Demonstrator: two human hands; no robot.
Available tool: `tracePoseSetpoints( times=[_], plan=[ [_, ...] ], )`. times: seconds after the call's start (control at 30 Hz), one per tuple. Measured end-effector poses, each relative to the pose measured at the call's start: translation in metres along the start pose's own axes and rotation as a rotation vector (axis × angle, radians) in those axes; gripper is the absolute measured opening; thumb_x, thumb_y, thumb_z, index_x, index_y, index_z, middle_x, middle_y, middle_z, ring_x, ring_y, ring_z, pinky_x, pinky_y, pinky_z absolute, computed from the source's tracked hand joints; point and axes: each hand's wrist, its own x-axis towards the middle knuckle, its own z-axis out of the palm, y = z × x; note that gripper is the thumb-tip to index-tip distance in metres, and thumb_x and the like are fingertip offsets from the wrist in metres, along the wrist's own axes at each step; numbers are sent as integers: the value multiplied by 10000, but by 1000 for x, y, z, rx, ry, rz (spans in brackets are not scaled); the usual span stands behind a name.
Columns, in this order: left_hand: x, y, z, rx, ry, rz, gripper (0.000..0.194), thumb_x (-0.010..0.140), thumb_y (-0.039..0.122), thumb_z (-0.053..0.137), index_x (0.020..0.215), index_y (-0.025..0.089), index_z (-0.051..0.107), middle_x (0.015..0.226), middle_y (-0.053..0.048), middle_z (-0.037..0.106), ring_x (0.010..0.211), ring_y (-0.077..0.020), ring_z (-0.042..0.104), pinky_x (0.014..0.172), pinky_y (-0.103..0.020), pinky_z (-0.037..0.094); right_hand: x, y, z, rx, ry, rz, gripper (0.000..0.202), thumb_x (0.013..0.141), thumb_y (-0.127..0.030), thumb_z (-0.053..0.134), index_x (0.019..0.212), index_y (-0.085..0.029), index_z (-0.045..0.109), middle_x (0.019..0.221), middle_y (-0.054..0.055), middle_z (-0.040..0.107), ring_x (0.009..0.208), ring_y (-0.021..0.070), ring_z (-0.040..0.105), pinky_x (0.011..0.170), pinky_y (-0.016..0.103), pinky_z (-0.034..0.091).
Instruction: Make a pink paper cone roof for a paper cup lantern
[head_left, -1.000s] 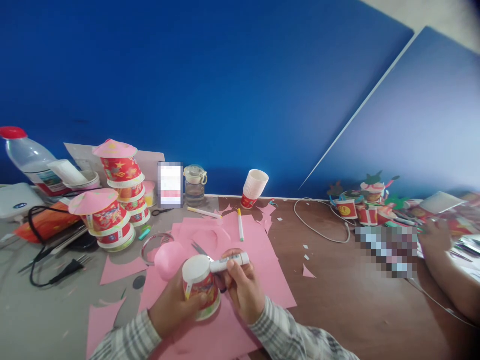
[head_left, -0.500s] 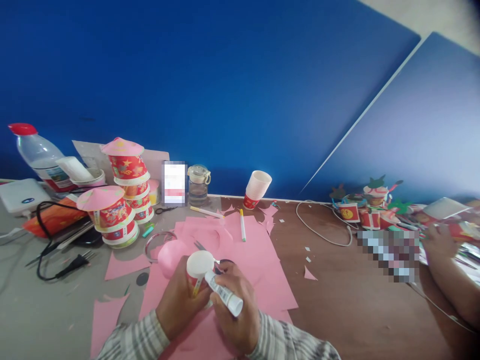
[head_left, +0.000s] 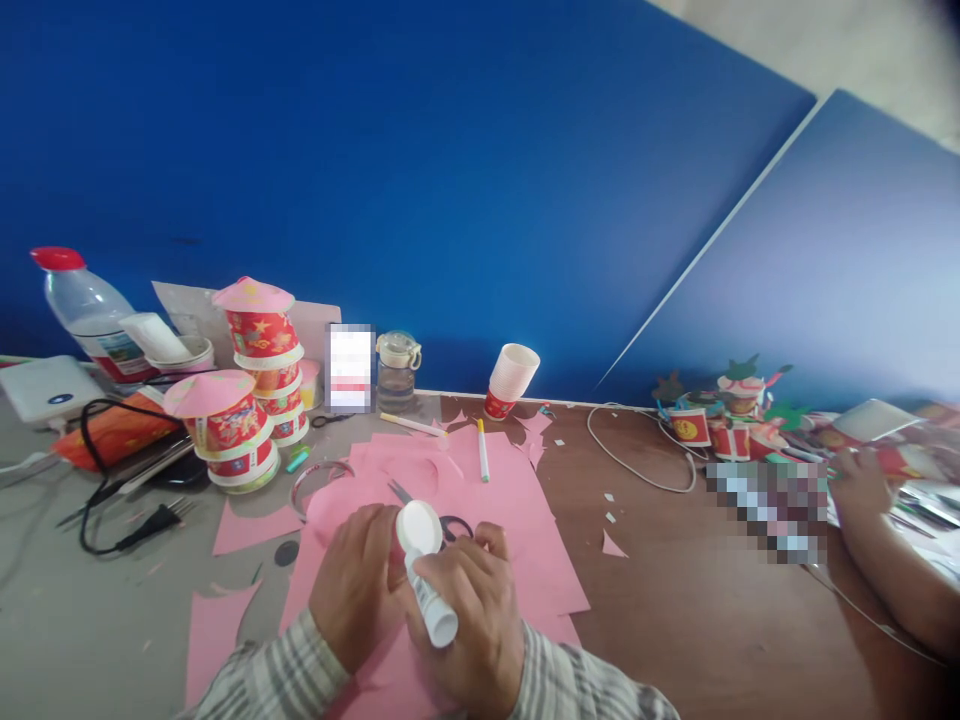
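My left hand (head_left: pixel 358 580) is wrapped round a paper cup (head_left: pixel 418 527), whose white round end faces up and away. My right hand (head_left: pixel 476 610) grips a white glue stick (head_left: pixel 433 605) at a slant, its tip against the edge of the cup's white end. Behind the cup, scissors (head_left: pixel 455 527) lie with blades spread on pink paper (head_left: pixel 517 540). Much of the cup's red side is hidden by my fingers.
Paper-cup towers with pink cone roofs (head_left: pixel 217 410) stand at the left near a plug (head_left: pixel 154 525). Stacked cups (head_left: pixel 512 380), a water bottle (head_left: pixel 396 370) and a marker (head_left: pixel 482 450) are behind. Another person's hand (head_left: pixel 859 490) is at the far right.
The cup has turned and tilted in my left hand, moving slightly right. The glue stick has swung steeper, its tip still at the cup's edge.
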Motion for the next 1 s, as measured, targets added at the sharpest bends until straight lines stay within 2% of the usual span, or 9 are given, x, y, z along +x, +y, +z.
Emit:
tracePoseSetpoints(
  times=[0.1,0.27,0.37,0.47,0.53,0.63,0.73,0.9,1.0],
  plan=[
    [0,-5,-2,150,14,97,414,605,258,476,1013,205,429,822,-60,541,809,-271,513,653,-421,454,5,-5,-4,-273,-89,-155,125,734,-188,591,821,-277,580,557,-20,623,516,210,557,664,362,343],
    [1,0,-7,302,-23,277,323,728,299,366,1018,191,459,843,-66,577,775,-236,533,699,-399,418,14,-8,-8,-318,-80,-183,134,745,-209,592,869,-259,578,610,-23,661,546,192,581,657,324,320],
    [0,2,-7,384,-13,344,312,774,290,286,986,197,496,845,-61,597,792,-229,534,746,-396,369,22,-5,-11,-264,-64,-92,117,734,-229,612,849,-243,596,631,-30,672,552,176,598,665,306,319],
    [-2,1,-6,433,-18,372,318,787,238,252,972,232,510,845,-45,616,811,-222,535,773,-388,323,31,3,-16,-224,-36,20,17,727,-218,600,723,-221,584,521,-58,620,463,145,554,654,289,333],
    [-4,-1,-4,435,-26,377,322,783,204,257,976,250,511,860,-37,625,836,-215,537,806,-386,287,37,9,-18,-196,-37,107,72,711,-206,590,646,-213,562,453,-70,566,431,135,516,634,278,351],
    [-7,-1,-1,425,4,384,324,775,170,276,959,264,525,849,-26,640,841,-201,550,871,-391,217,46,17,-22,-32,-128,342,129,688,-202,572,568,-207,527,397,-80,508,401,121,478,531,229,367],
    [-8,-1,1,416,26,398,323,762,148,303,927,290,541,801,1,653,829,-178,565,928,-386,144,54,25,-25,159,-239,550,143,673,-188,543,533,-198,516,390,-77,505,375,106,458,409,181,321],
    [-8,-3,0,392,12,443,292,745,163,354,913,302,549,806,29,659,831,-144,569,975,-366,76,59,38,-27,264,-340,590,212,674,-201,528,464,-179,541,400,-44,562,401,107,491,391,160,341],
    [-6,-2,-1,401,12,473,267,746,176,365,881,296,562,793,35,663,825,-132,572,986,-364,58,59,41,-27,290,-361,602,229,678,-228,527,454,-183,523,409,-46,548,406,104,484,396,158,349]
  ],
)
